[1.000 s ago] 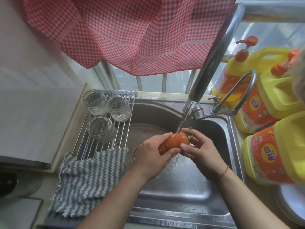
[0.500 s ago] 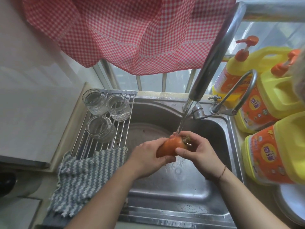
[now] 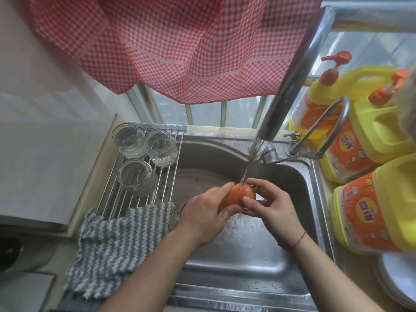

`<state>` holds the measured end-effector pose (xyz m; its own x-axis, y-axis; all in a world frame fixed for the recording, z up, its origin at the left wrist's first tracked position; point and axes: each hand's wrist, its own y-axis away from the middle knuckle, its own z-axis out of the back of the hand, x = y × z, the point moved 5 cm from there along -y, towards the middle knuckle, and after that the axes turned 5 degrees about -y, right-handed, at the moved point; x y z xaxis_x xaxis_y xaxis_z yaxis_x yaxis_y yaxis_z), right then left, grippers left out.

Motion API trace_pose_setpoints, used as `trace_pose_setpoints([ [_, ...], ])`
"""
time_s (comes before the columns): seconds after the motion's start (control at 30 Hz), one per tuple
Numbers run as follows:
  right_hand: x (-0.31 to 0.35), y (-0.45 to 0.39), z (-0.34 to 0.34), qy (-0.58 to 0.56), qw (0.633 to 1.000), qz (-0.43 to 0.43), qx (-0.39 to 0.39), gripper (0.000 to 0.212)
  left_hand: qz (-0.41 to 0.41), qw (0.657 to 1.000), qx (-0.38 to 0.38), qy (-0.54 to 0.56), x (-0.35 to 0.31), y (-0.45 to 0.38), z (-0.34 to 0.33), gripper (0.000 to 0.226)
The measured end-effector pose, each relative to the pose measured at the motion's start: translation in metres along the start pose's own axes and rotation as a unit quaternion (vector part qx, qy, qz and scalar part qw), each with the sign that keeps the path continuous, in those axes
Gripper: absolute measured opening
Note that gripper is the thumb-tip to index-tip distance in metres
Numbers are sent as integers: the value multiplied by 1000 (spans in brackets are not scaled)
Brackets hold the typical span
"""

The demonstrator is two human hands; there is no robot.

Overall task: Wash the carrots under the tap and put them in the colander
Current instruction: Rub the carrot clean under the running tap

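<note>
The sink (image 3: 281,273) basin lies open below the hands; a rack (image 3: 139,190) with three jars (image 3: 137,176) covers its left edge; left hand (image 3: 203,216) and right hand (image 3: 273,211) fingers grip the carrot (image 3: 238,195) under the tap (image 3: 290,86) stream.

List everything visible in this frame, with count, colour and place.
carrot: 1, orange, under the tap stream, over the sink
tap: 1, chrome, running
sink: 1, steel, centre
glass jars: 3, clear, on rack at left
rack: 1, steel, sink's left edge
cloth: 1, blue-white striped, on rack's near end
detergent bottles: 3, yellow-orange, right
curtain: 1, red-white check, above
left hand: grips carrot
right hand: grips carrot
</note>
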<state>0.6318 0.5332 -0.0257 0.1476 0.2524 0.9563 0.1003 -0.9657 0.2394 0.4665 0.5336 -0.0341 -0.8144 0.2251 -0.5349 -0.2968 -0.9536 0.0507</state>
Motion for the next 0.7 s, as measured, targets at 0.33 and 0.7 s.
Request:
trace_pose_setpoints([
  [0.33, -3, -3, 13, -45, 999, -3, 7, 34, -28, 997, -72, -2, 8, 11, 7, 64],
  [0.7, -3, -2, -9, -122, 984, 15, 130, 45, 101, 912, 117, 379, 9, 2, -8, 66],
])
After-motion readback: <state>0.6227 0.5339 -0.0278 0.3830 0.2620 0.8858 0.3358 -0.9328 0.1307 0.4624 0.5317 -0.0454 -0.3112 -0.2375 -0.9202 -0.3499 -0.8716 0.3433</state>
